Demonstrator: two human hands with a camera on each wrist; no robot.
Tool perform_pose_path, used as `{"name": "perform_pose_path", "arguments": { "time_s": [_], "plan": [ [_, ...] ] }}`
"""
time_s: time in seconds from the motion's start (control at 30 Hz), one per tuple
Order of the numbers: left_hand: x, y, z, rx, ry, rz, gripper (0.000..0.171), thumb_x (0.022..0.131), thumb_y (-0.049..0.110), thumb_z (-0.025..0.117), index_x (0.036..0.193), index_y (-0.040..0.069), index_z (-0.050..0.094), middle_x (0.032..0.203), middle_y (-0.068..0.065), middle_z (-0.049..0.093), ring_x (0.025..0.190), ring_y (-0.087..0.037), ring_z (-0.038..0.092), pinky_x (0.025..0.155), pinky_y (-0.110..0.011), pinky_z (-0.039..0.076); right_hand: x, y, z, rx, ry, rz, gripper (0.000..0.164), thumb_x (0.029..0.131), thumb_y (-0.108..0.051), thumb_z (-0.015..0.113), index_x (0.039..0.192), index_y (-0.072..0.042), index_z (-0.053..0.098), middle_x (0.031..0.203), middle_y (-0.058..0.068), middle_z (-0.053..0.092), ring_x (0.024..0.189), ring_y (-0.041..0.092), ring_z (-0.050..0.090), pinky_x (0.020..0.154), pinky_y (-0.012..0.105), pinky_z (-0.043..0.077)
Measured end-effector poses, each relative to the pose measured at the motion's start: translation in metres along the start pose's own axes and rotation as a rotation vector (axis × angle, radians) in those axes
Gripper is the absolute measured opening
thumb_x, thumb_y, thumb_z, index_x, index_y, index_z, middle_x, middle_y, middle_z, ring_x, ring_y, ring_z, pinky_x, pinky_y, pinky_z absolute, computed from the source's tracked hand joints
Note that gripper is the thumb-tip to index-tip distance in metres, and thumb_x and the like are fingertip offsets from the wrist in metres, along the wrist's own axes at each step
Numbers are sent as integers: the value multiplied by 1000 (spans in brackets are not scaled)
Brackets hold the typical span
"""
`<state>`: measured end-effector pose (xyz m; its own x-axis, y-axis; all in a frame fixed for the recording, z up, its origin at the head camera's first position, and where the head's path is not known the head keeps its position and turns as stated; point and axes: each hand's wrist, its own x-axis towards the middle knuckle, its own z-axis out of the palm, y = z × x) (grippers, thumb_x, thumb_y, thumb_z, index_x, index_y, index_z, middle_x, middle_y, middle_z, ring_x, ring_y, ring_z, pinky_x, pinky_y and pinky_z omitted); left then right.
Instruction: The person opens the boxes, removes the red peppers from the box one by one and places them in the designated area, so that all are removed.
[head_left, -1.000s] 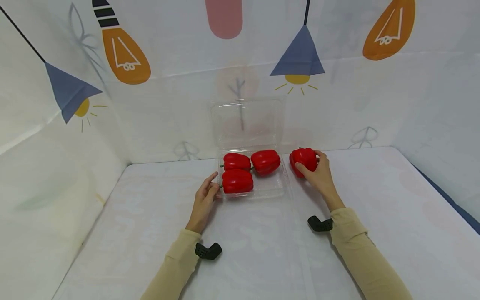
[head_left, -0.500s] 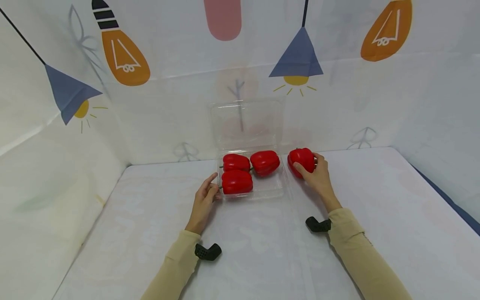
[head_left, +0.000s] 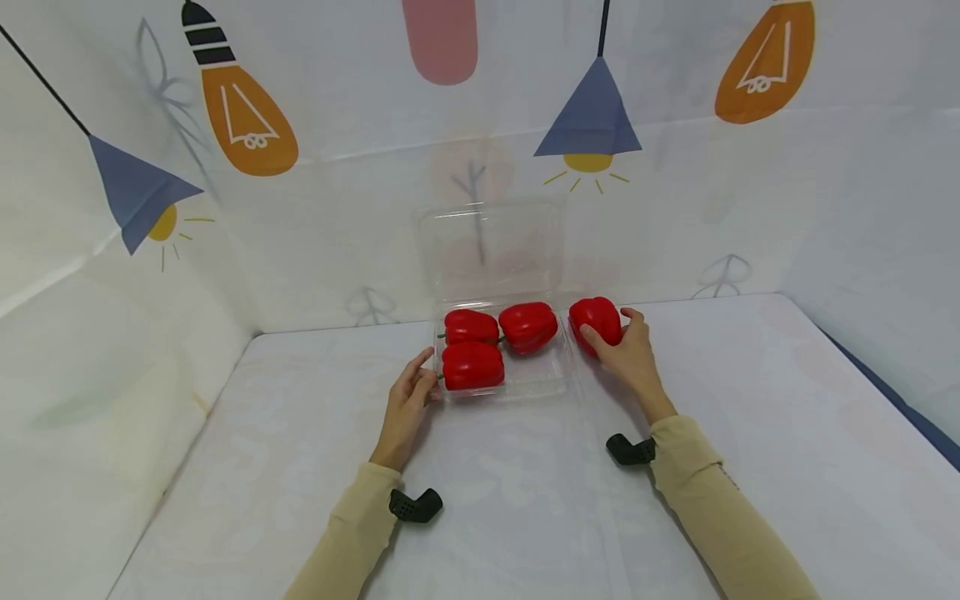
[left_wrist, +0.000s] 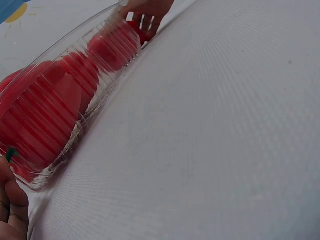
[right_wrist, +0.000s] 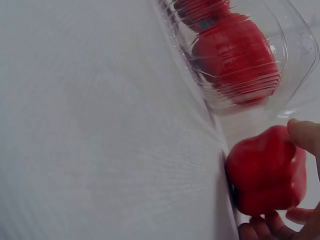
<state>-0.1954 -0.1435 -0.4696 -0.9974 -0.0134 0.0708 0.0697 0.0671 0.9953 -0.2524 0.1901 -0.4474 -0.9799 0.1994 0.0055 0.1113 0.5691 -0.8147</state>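
Note:
A clear plastic clamshell container [head_left: 536, 386] stands with its lid up and holds several red bell peppers, among them the front-left one [head_left: 473, 366], the back-left one [head_left: 471, 327] and the right one [head_left: 528, 327]. My left hand [head_left: 406, 412] touches the container's left side near its front corner, with the index finger fairly straight. My right hand [head_left: 632, 358] grips another red bell pepper [head_left: 594, 323] just right of the container, thumb in front and fingers on the far side. In the right wrist view, a gap separates this held pepper [right_wrist: 267, 170] from the container's wall [right_wrist: 245, 95].
A white cloth covers the table [head_left: 510, 500]. Behind it hangs a white printed curtain [head_left: 360, 225], close to the raised lid [head_left: 491, 250]. The front-right part of the container's base shows bare plastic. Black devices [head_left: 416, 506] sit at both wrists.
My right hand and its bell pepper have shifted a little left, nearer the container. My left hand stays by the container's side. The head view has tilted slightly.

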Motion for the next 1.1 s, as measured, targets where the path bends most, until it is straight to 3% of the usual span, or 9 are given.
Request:
{"name": "perform_pose_path", "arguments": {
  "time_s": [0.23,0.73,1.1],
  "plan": [
    [0,-1,-2,-2,-7,13,41,100,16,45,141,15,42,89,-1,50,77,-8,52,77,-17,48,-1,-4,-1,-49,-39,-29,84,89,-47,55,146,0,15,127,27,38,112,36,45,94,51,46],
    [0,-1,-3,-35,-12,7,42,100,15,46,141,14,42,89,0,50,77,-8,52,77,-17,48,-3,-4,-5,-44,-87,-41,88,89,-45,57,148,-3,7,129,27,38,117,38,43,98,53,44],
    [0,-3,-3,-32,-17,9,42,100,15,46,141,14,42,89,0,50,77,-8,53,76,-17,48,-2,0,-7,14,-44,-60,86,89,-52,55,148,-5,13,132,25,36,117,37,42,93,50,47]
  ]
}}
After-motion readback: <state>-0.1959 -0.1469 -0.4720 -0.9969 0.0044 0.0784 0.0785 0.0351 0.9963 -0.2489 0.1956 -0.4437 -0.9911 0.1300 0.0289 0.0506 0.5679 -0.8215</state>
